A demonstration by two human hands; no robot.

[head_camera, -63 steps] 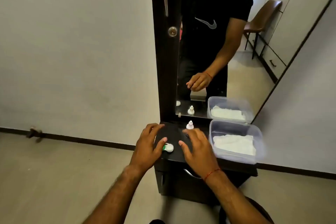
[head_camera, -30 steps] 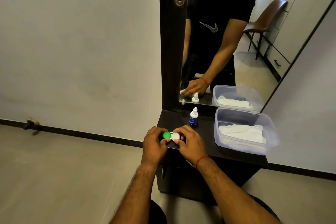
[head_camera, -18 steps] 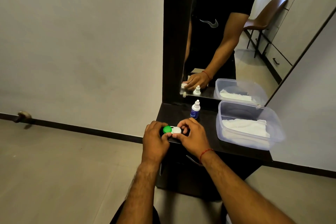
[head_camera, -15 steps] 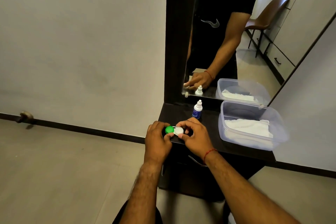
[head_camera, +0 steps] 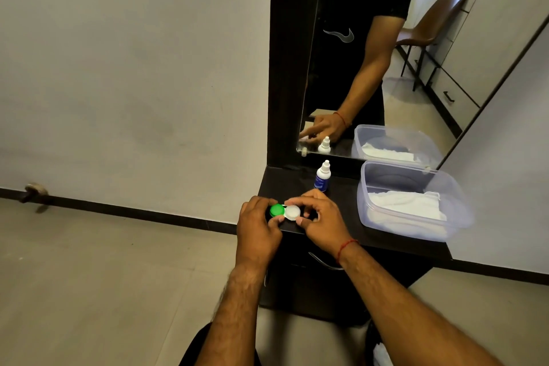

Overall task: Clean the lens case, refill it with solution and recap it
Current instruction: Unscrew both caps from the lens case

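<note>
The lens case [head_camera: 285, 211] has a green cap on its left well and a white cap on its right well. I hold it just above the front left part of the dark dresser top [head_camera: 341, 223]. My left hand [head_camera: 258, 229] grips the green end. The thumb and fingers of my right hand [head_camera: 319, 221] pinch the white cap. A small solution bottle [head_camera: 322, 176] with a white nozzle and blue label stands upright behind my hands, near the mirror.
A clear plastic tub [head_camera: 411, 202] with a white cloth inside sits on the right of the dresser top. The mirror [head_camera: 371, 53] rises behind it, showing a person and a chair. A drawer handle [head_camera: 322, 261] is below the top. Bare floor lies left.
My hands reached the case on the dresser top and picked it up. Since half a second ago they have barely moved, with my right fingers now set around the white cap.
</note>
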